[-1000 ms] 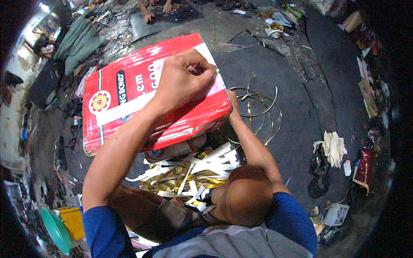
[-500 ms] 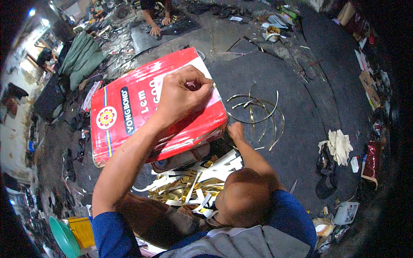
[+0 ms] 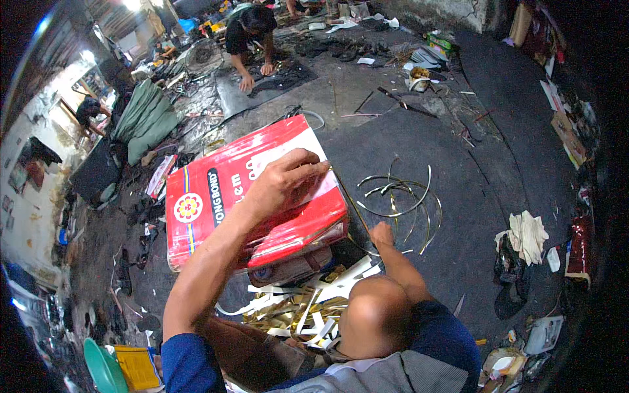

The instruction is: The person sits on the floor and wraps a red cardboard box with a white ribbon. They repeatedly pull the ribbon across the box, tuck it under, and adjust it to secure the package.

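Here, at the far left, one green basin (image 3: 105, 368) sits beside one yellow container (image 3: 136, 368); what they hold cannot be made out. Next comes one red tin (image 3: 226, 196), printed face up before the person's knees, its inside hidden and a white band across its face. The left arm, bent at the elbow, reaches over it; the left hand (image 3: 278, 187) arches above that face, thumb and forefinger pinching one gold strip (image 3: 354, 204) at the tin's right edge. Below lies a heap of white and gold strips (image 3: 308, 311), too tangled to count. Rightward, the right hand (image 3: 382, 234) is low, fist closed round the strip's lower end. Farther right are loose loops (image 3: 429, 183), one pale cloth (image 3: 526, 237) and one translucent container (image 3: 544, 335).
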`<action>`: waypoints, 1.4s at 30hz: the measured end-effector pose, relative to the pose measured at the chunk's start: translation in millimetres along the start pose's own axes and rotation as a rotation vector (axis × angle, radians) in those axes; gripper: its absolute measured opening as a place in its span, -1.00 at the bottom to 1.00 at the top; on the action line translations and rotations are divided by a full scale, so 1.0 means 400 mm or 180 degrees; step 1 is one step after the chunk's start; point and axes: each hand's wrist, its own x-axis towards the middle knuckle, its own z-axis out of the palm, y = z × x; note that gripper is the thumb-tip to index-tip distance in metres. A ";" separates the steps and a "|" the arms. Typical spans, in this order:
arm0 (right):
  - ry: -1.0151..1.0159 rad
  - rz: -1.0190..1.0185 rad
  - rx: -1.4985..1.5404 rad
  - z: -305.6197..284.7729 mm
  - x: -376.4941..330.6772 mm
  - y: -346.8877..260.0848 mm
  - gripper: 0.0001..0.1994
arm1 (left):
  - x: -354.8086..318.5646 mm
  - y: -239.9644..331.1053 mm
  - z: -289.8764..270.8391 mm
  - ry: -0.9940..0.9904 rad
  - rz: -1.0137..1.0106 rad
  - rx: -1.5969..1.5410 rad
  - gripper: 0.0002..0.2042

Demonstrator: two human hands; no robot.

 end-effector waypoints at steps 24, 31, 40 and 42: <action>0.0897 0.1486 -0.0019 -0.248 0.042 0.133 -0.54 | -0.072 -0.027 -0.019 -0.0843 0.0022 0.1091 -0.26; 0.2815 0.1157 -0.0014 -0.220 -0.104 0.127 -0.52 | -0.083 -0.034 -0.004 -0.0834 -0.0229 0.0628 -0.21; -0.1901 -0.2772 -0.1128 0.057 -0.527 0.023 -0.70 | -0.052 0.002 -0.016 -0.0682 0.0326 0.1114 -0.26; -0.1964 -0.2600 -0.0938 0.040 -0.521 0.035 -0.71 | -0.066 0.091 -0.016 -0.0174 0.0251 0.1016 -0.59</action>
